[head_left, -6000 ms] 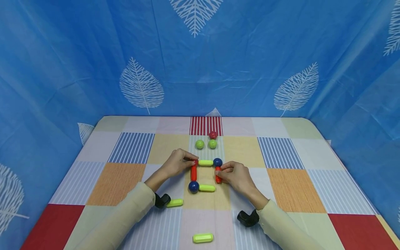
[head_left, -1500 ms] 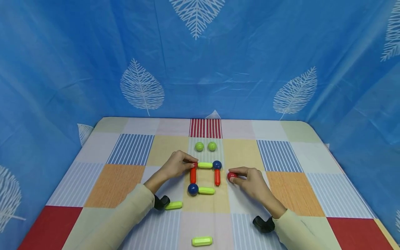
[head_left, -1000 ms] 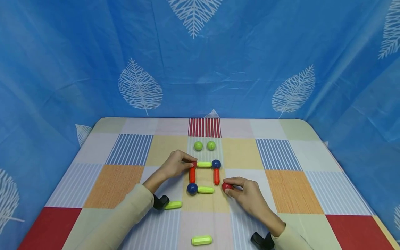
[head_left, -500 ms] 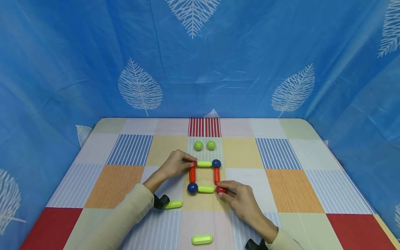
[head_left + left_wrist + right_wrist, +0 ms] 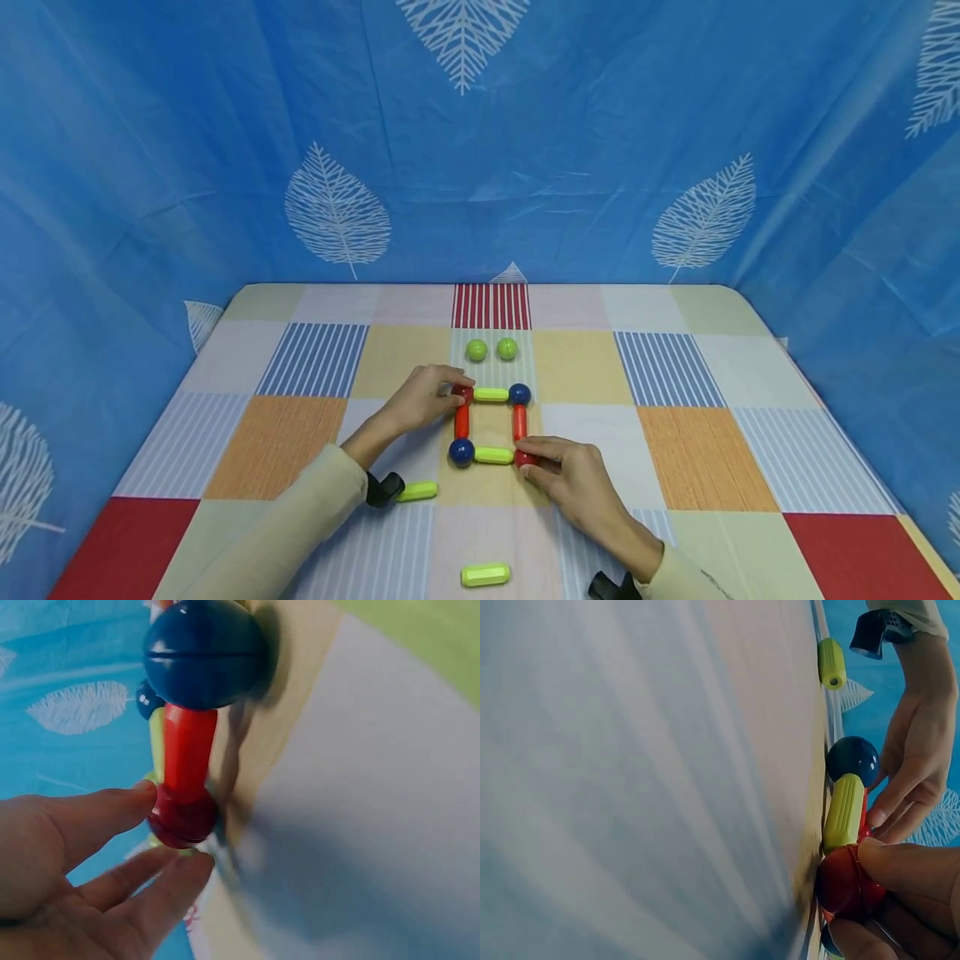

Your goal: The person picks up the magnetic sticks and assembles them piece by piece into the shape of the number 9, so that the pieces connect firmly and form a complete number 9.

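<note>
In the head view, red and yellow-green rods and balls form a four-sided frame on the table. My left hand is at its far left corner, thumb and fingertips around a red ball. My right hand pinches another red ball at the near right corner. That ball meets the near yellow-green rod and the right red rod, whose near end my fingers partly cover. Blue balls sit at the near left and far right. A left red rod and far yellow-green rod complete the sides.
Two green balls lie beyond the frame. One loose yellow-green rod lies by my left wrist, and another loose yellow-green rod is near the front. A patchwork cloth covers the table; a blue curtain hangs behind.
My right hand let go of the right red rod, fetched a red ball from beyond the frame and brought it to the near right corner. The left hand's fingers have loosened slightly.
</note>
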`<state>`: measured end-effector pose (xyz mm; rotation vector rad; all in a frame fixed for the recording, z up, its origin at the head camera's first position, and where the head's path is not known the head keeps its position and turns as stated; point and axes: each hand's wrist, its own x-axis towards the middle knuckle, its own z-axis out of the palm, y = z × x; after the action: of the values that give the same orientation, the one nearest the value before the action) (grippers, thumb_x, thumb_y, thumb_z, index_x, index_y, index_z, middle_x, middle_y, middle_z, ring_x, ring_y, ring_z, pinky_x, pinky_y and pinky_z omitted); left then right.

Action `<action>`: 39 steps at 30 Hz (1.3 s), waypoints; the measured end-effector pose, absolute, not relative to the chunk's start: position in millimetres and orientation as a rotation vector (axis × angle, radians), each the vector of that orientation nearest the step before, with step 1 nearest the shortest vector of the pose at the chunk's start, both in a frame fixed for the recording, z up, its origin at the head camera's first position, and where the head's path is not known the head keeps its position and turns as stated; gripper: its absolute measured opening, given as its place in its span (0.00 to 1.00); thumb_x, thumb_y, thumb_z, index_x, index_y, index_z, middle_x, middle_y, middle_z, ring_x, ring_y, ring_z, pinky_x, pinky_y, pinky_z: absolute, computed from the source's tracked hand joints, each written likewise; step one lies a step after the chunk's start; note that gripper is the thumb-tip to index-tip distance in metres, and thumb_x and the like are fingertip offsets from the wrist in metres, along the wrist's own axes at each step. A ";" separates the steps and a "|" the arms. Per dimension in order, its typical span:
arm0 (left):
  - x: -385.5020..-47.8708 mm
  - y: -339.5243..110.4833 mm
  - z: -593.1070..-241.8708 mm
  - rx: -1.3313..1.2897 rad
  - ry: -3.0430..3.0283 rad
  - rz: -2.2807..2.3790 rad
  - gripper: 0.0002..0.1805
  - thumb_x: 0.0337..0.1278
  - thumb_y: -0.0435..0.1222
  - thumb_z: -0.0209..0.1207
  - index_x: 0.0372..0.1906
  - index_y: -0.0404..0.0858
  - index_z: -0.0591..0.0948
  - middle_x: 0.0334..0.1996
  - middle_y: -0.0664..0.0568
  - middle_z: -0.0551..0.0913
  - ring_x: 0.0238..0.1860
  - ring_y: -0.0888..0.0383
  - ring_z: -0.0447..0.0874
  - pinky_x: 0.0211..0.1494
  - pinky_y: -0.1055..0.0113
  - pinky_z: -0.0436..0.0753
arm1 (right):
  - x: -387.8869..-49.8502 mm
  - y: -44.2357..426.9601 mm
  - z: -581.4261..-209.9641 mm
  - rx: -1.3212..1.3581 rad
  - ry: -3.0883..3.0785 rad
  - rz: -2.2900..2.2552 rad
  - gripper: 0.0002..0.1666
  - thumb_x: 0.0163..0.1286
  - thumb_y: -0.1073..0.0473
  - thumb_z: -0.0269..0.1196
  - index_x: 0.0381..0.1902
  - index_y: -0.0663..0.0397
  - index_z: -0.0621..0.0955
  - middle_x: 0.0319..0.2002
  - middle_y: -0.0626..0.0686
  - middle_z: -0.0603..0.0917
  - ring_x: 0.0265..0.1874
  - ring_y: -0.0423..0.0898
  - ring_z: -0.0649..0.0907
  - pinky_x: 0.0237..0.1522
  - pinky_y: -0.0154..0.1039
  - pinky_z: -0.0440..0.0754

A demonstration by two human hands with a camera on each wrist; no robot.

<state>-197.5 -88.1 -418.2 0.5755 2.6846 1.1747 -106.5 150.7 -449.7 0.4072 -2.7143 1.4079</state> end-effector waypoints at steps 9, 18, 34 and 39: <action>-159.2 -88.5 -403.4 0.800 2.626 1.170 0.13 0.57 0.23 0.63 0.48 0.28 0.85 0.52 0.40 0.82 0.56 0.43 0.79 0.49 0.52 0.83 | -107.3 151.4 -447.6 0.375 -2.741 1.417 0.16 0.53 0.69 0.74 0.42 0.55 0.89 0.46 0.49 0.88 0.46 0.42 0.85 0.43 0.29 0.82; -141.8 -88.6 -403.4 0.791 2.641 1.059 0.12 0.51 0.25 0.69 0.43 0.31 0.87 0.42 0.46 0.87 0.45 0.51 0.86 0.48 0.55 0.83 | -108.1 151.4 -448.0 0.372 -2.735 1.451 0.16 0.53 0.69 0.74 0.42 0.56 0.89 0.46 0.50 0.88 0.47 0.43 0.85 0.43 0.31 0.82; -145.9 -89.0 -410.5 0.940 2.716 0.883 0.12 0.42 0.22 0.71 0.37 0.35 0.89 0.38 0.50 0.87 0.38 0.57 0.85 0.41 0.65 0.82 | -108.3 150.3 -448.5 0.353 -2.738 1.454 0.16 0.53 0.69 0.74 0.42 0.57 0.89 0.46 0.51 0.87 0.47 0.44 0.85 0.43 0.31 0.82; -146.2 -90.2 -411.1 1.012 2.710 0.821 0.12 0.45 0.23 0.71 0.38 0.35 0.89 0.40 0.51 0.87 0.44 0.55 0.85 0.46 0.62 0.83 | -108.0 150.1 -448.7 0.349 -2.740 1.454 0.16 0.53 0.69 0.74 0.42 0.56 0.89 0.46 0.51 0.87 0.47 0.44 0.85 0.42 0.30 0.82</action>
<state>-146.2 -90.2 -411.1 1.0117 2.7096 0.8212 -108.0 150.1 -448.7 0.3490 -2.7399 1.4542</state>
